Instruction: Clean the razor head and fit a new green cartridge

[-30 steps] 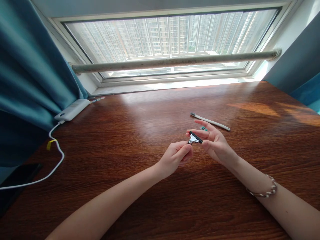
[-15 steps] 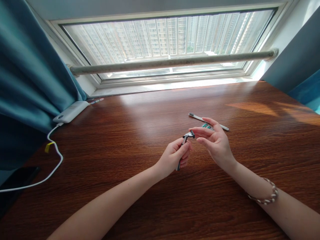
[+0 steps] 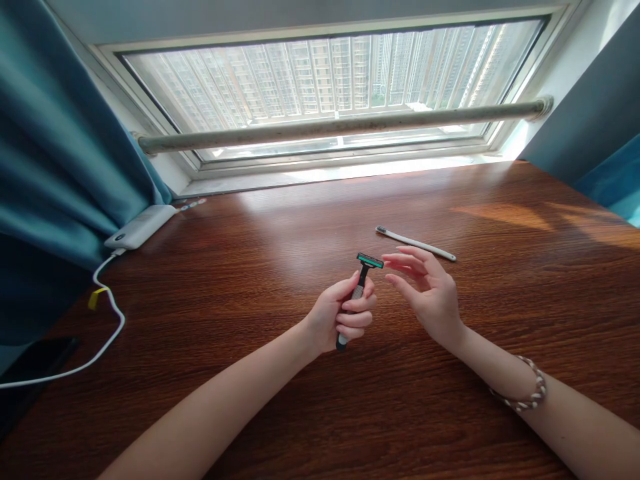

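Observation:
My left hand (image 3: 347, 310) is wrapped round the handle of a razor (image 3: 370, 261), whose black head with a green strip points up and faces me. Close by on the right, my right hand (image 3: 430, 290) has its fingers apart and slightly curled, with nothing visible in them. Its fingertips are near the right end of the razor head; whether they touch it I cannot tell. Behind the right hand a white toothbrush (image 3: 416, 244) with dark bristles lies slantwise on the wooden table (image 3: 280, 280).
At the left edge a white power bank (image 3: 141, 227) lies by the blue curtain (image 3: 65, 133), with a white cable (image 3: 121, 313) running from it. A dark flat object (image 3: 43, 367) sits at the lower left. A rail (image 3: 340, 125) crosses the window beyond the table.
The razor has been turned in my left hand, so its green-striped side now faces me. My right hand has lowered slightly, and the green-striped pieces behind it no longer show.

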`<action>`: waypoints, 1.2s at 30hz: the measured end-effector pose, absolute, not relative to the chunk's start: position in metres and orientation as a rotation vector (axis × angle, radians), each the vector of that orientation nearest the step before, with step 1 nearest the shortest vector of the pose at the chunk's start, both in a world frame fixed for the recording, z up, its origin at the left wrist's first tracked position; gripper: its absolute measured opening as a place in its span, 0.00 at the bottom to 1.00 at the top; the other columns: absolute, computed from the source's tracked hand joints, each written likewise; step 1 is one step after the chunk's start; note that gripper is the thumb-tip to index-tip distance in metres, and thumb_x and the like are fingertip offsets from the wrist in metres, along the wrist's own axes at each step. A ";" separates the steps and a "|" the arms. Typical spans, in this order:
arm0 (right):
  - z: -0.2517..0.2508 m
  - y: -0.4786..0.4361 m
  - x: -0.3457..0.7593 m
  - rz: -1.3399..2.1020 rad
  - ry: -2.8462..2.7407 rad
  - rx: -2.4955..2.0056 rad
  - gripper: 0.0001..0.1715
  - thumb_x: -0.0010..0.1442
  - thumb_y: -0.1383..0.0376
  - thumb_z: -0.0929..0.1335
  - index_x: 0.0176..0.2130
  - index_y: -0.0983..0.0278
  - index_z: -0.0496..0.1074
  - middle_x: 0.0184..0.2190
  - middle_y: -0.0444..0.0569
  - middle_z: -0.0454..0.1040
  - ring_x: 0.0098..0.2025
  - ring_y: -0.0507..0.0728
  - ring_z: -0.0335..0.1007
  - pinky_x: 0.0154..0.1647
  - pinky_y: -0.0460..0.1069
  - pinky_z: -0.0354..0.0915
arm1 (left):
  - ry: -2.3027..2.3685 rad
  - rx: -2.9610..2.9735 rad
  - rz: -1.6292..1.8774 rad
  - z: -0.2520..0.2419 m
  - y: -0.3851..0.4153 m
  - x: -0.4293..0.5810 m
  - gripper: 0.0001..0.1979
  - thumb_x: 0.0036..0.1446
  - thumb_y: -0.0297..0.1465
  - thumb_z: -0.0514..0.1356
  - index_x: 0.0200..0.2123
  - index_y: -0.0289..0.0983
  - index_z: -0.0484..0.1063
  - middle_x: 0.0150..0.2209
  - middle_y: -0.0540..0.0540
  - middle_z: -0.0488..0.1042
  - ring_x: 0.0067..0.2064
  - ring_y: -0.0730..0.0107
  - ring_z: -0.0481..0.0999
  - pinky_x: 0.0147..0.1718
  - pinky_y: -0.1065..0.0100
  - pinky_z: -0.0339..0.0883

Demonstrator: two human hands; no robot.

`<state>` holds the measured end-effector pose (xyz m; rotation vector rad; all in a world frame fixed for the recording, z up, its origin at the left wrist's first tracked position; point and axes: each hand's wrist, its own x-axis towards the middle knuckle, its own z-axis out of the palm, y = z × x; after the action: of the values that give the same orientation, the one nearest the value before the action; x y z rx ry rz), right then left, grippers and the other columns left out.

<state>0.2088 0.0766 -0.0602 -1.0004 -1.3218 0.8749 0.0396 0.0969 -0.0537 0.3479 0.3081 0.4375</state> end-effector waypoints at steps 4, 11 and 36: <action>-0.063 0.072 0.209 0.595 -1.524 -1.094 0.19 0.52 0.69 0.68 0.45 0.59 0.67 0.45 0.48 0.70 0.46 0.58 0.66 0.52 0.56 0.61 | 0.300 0.408 0.363 -0.055 0.092 0.044 0.16 0.60 0.40 0.44 0.27 0.36 0.59 0.17 0.57 0.42 0.14 0.84 0.37 0.10 0.82 0.35; -0.059 0.068 0.209 0.577 -1.597 -1.128 0.18 0.52 0.68 0.67 0.45 0.60 0.68 0.41 0.47 0.73 0.42 0.57 0.69 0.46 0.52 0.66 | 0.290 0.515 0.338 -0.057 0.084 0.048 0.17 0.60 0.40 0.42 0.25 0.36 0.58 0.16 0.57 0.43 0.14 0.83 0.39 0.10 0.80 0.36; -0.058 0.062 0.206 0.464 -1.591 -1.045 0.12 0.49 0.73 0.69 0.36 0.63 0.73 0.31 0.43 0.76 0.31 0.49 0.72 0.34 0.42 0.67 | 0.304 0.482 0.301 -0.058 0.079 0.047 0.18 0.59 0.41 0.44 0.23 0.35 0.58 0.16 0.57 0.42 0.15 0.83 0.39 0.11 0.80 0.35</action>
<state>0.2056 0.0618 -0.0579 -1.0450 -1.5905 0.4641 0.0470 0.0794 -0.0585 0.4821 0.3044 0.3006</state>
